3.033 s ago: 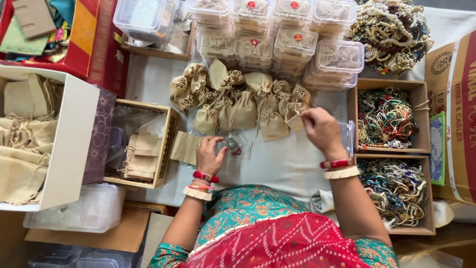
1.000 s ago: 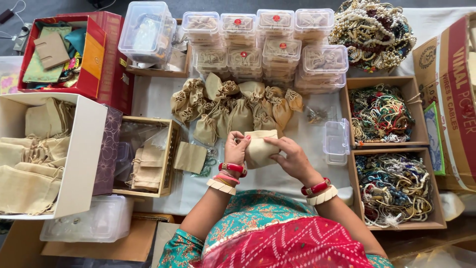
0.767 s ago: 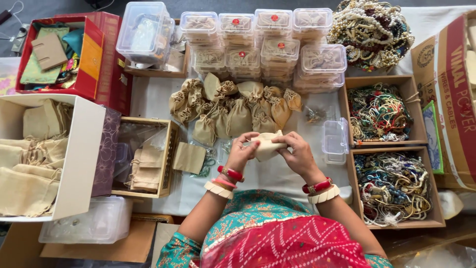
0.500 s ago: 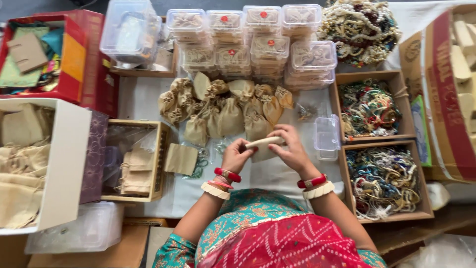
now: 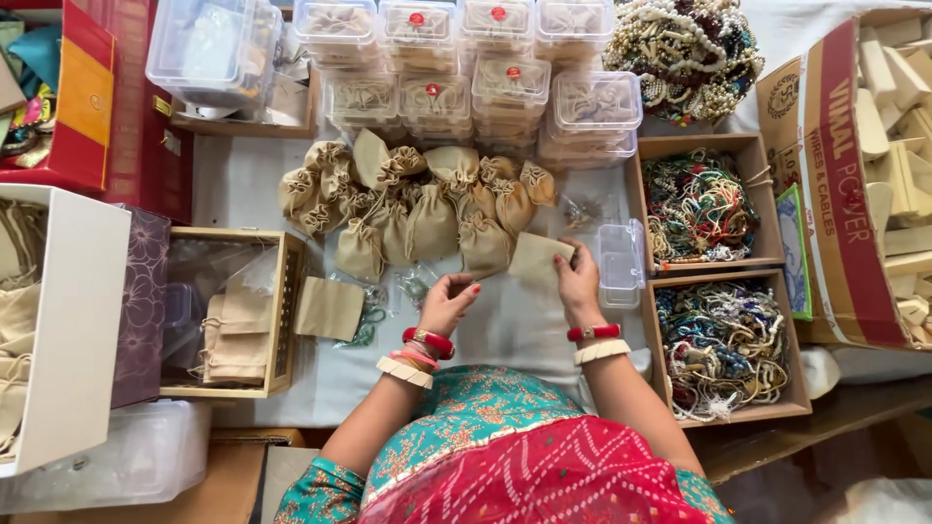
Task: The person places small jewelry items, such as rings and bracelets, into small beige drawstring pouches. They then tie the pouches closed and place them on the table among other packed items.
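- right hand point(image 5: 580, 281) pinches a flat beige cloth pouch point(image 5: 537, 260) at its near right edge; thumb and fingers closed on the cloth
- left hand point(image 5: 449, 301) is apart from the pouch, just left of and below it; fingers loosely curled, half open, nothing visibly held
- pouch looks flat, mouth not drawn shut; cannot tell if anything is inside
- it lies against the near edge of the heap of tied pouches point(image 5: 417, 199), so it's between the hands and the heap
- progress, judging by layout: a good many pouches in the heap are already cinched, and stacks of lidded clear boxes point(image 5: 466, 68) behind them hold pouches too; this one seems not yet tied or boxed
- stock apparently left: flat empty pouches in the wooden tray point(image 5: 282, 320) at left, one loose flat pouch point(image 5: 329, 308) beside it, more in the white box point(image 5: 83, 320) further left
- small clear open box point(image 5: 619, 264) just right of the right hand, on the white surface point(image 5: 515, 325)
- two trays of mixed bead necklaces point(image 5: 709, 281) on the right, pearl pile point(image 5: 684, 49) at the far right corner
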